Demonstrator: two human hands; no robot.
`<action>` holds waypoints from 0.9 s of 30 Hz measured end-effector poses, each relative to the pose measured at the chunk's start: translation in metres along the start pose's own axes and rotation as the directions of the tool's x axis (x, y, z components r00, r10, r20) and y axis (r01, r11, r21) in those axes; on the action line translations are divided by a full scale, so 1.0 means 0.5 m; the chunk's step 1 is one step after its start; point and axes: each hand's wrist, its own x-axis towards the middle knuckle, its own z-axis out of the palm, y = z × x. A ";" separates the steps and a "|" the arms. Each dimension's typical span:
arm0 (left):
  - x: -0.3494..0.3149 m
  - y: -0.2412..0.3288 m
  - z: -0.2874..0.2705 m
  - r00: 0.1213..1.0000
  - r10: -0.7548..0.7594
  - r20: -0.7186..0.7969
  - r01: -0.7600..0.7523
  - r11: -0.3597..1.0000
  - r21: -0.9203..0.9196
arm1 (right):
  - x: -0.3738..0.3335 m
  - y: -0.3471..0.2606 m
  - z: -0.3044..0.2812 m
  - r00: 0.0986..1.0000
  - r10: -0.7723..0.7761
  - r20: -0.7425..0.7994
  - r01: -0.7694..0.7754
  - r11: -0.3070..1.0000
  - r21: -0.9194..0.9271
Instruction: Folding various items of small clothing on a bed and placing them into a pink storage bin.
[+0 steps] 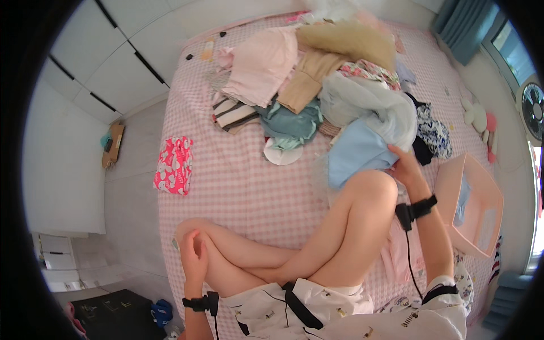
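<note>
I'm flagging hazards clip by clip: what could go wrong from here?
The right hand touches the light blue garment against the clothes heap; pulling it might drag neighbouring pieces along. The cable hanging from the right wristband could snag on fabric. The pink bin stands close to the right forearm, so an outward swing might knock it.

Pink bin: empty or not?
Not empty: the pink bin has a blue cloth inside, visible through its open top. Can't tell if anything lies beneath the cloth.
</note>
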 end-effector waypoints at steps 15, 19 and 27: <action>-0.125 -0.040 -0.003 0.881 -0.423 0.213 0.370 0.332 -0.868 | -0.521 0.153 0.703 0.359 -0.074 0.930 0.467 0.877 -0.111; -0.249 -0.122 -0.049 0.759 -0.584 0.289 0.270 -0.121 -0.955 | -0.637 0.308 0.714 0.219 0.143 0.965 0.278 0.939 -0.203; -0.346 -0.081 -0.149 0.531 -0.701 0.476 0.330 -0.347 -0.878 | -0.364 0.321 0.638 0.479 -0.338 0.810 0.845 0.429 -0.320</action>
